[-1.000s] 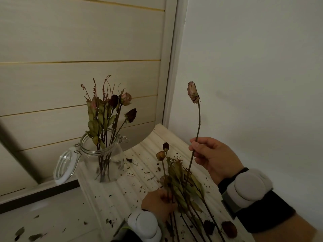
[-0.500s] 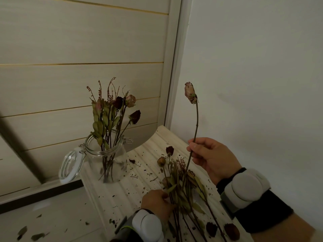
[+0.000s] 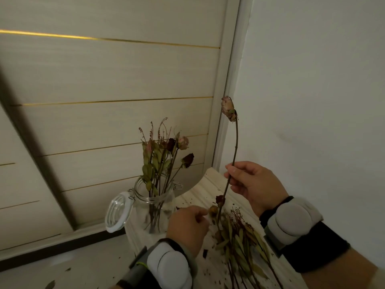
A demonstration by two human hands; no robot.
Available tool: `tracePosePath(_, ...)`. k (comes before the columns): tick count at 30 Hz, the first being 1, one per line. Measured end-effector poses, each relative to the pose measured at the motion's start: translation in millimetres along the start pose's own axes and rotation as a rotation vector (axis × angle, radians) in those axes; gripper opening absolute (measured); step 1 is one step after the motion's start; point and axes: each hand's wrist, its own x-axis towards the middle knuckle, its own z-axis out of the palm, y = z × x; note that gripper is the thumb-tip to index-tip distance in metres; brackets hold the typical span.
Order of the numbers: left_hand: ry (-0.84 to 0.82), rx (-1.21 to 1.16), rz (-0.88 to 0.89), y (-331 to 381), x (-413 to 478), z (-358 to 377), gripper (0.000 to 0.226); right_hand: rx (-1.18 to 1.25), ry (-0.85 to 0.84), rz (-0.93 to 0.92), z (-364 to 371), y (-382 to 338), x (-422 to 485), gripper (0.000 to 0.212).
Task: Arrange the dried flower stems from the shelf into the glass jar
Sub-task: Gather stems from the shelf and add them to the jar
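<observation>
A glass jar (image 3: 166, 207) stands on the left end of the white slatted shelf (image 3: 206, 184), its hinged lid (image 3: 117, 211) hanging open to the left. Several dried flower stems (image 3: 164, 155) stand in it. My right hand (image 3: 252, 184) pinches a long bare stem with a pale rose bud (image 3: 228, 108), held upright to the right of the jar. My left hand (image 3: 187, 225) hovers between jar and stem with curled fingers, its fingertips beside a small yellowish bud (image 3: 213, 211); whether it holds anything is hidden. More dried stems (image 3: 239, 240) lie piled on the shelf.
A panelled wall with gold strips rises behind the jar, and a plain white wall borders the shelf on the right. Dry crumbs and petals litter the shelf and the lower ledge (image 3: 62, 270) to the left.
My left hand has left the pile of stems and moved up and left toward the jar. The right hand keeps the rose stem upright, almost in place. The view has shifted, so the jar sits further right.
</observation>
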Motion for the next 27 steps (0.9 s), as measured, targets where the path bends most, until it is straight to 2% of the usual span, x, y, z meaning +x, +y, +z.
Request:
tracePosePath(6, 0.202, 0.040, 0.148, 23.5, 3.4, -65.3, 0.026, -0.060, -0.020, -0.113, 43.7, -26.5, 11.0, 0.009)
tracePosePath(9, 0.328, 0.091, 0.169, 25.2, 5.8, -99.1, 0.024, -0.088, -0.019, -0.174, 68.0, -35.4, 14.9, 0.005)
tracePosePath(12, 0.383, 0.134, 0.152, 15.9, 12.6, -126.3, 0.023, -0.169, -0.031, -0.233, 91.6, -39.8, 19.2, 0.011)
tracePosePath(16, 0.352, 0.132, 0.078, -4.5, 21.5, -143.4, 0.034, -0.227, -0.007, -0.272, 114.7, -33.5, 25.0, 0.008)
tracePosePath(22, 0.214, 0.265, -0.010, -33.6, 31.2, -147.4, 0.075, -0.424, 0.033, -0.259, 136.9, -1.5, 38.4, 0.013)
tracePosePath(25, 0.125, 0.289, -0.021, -44.5, 38.3, -145.0, 0.091, -0.513, 0.020, -0.257, 144.9, 15.0, 39.4, 0.022)
tracePosePath(27, 0.075, 0.318, -0.007, -47.6, 41.1, -141.6, 0.098, -0.581, 0.004, -0.275, 145.7, 19.9, 36.9, 0.012)
